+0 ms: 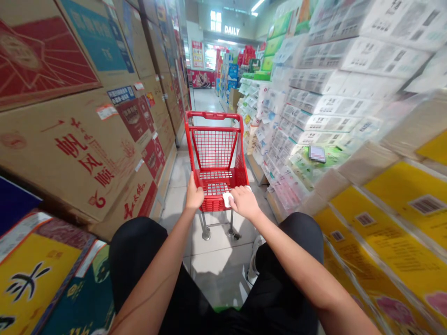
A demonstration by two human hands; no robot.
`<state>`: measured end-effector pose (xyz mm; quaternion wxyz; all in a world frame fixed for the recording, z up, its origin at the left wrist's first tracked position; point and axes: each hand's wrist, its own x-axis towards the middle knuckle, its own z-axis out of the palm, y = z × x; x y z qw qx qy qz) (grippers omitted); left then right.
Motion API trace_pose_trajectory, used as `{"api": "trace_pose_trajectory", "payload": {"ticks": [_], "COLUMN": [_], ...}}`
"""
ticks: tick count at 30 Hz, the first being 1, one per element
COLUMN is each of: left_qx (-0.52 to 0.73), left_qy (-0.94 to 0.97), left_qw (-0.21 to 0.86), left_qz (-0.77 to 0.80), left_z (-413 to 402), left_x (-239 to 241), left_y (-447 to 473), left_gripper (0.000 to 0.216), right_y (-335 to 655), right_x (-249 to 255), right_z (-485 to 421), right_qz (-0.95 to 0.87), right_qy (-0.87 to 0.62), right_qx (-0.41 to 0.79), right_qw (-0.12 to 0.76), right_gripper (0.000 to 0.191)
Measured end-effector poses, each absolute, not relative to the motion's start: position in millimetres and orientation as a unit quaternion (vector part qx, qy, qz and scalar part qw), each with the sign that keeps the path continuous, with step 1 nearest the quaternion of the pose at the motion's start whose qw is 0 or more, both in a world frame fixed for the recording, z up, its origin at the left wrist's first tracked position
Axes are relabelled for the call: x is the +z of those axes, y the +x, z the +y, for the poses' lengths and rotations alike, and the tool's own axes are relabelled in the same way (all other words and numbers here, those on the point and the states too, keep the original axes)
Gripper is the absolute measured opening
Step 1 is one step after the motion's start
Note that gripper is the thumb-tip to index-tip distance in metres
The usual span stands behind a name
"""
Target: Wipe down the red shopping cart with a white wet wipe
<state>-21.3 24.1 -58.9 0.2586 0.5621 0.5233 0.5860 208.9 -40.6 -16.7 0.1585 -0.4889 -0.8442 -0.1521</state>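
Note:
A small red plastic shopping cart [215,151] stands upright on its wheels in front of my knees. My left hand [194,194] is closed around its near left edge, the thumb on the inner side and the fingers largely hidden. At the near right corner, my right hand [243,200] presses a crumpled white tissue or cloth [227,200] against the rim, fingers bent over it. Through the grid of the basket, the floor shows.
Stacked cardboard cartons [77,153] line the left side, and white plastic-wrapped packs [314,111] rise on the right. A phone-like object [317,154], blurred out, lies on a green pack. Yellow packs [377,218] stand close at the right. The tiled aisle [206,100] runs ahead.

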Motion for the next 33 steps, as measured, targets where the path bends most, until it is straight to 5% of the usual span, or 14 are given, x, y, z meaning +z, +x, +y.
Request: {"api": "trace_pose_trajectory", "payload": {"ticks": [15, 21, 33], "left_qx": [0.575, 0.609, 0.646], "left_qy": [0.536, 0.502, 0.460], "left_qw": [0.190, 0.214, 0.357], "left_qz": [0.588, 0.576, 0.493], "left_z": [10.7, 11.3, 21.2], "left_x": [-53.2, -51.7, -69.4], "left_y": [-10.5, -1.0, -9.5], "left_gripper": [0.077, 0.067, 0.051], "right_y": [168.7, 200.1, 101.5], "right_x": [-23.4, -15.8, -22.0], "right_z": [-48.2, -46.4, -49.8], "right_qz": [-0.831, -0.809, -0.818], "right_qy": [-0.506, -0.538, -0.530], "right_qx": [-0.148, -0.149, -0.101], "right_qw": [0.176, 0.181, 0.201], "right_gripper": [0.031, 0.032, 0.028]}}
